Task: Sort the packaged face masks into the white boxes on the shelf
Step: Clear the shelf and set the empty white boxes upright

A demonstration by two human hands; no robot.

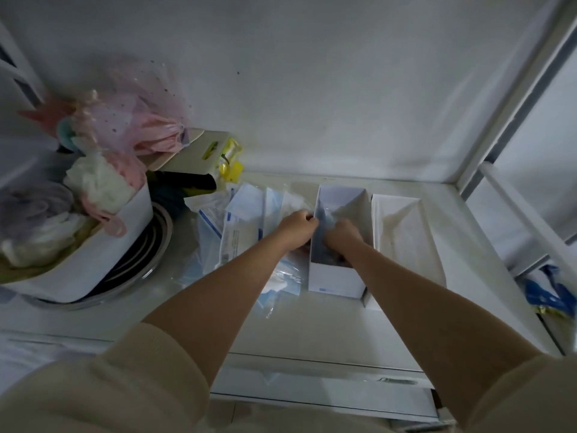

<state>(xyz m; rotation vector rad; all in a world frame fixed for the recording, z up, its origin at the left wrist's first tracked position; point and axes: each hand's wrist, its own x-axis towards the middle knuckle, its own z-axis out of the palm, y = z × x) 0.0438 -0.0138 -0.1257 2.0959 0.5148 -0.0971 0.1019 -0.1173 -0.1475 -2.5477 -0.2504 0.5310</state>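
Two white boxes stand side by side on the shelf. The nearer, taller box (335,281) is open at the top, and the second box (406,232) lies to its right. My left hand (298,225) pinches the left wall of the taller box, fingers closed on its rim. Inside that box, my right hand (342,234) presses down on packaged face masks (326,220); whether it grips them I cannot tell. A loose pile of packaged masks (246,214) in clear wrappers lies on the shelf to the left of the boxes.
A white tub (103,260) stuffed with soft cloth items sits at the left on round trays (153,245). A pink mesh bag (150,120) and a yellow-green carton (215,154) stand behind it. The shelf's back wall and right post (487,157) close the space.
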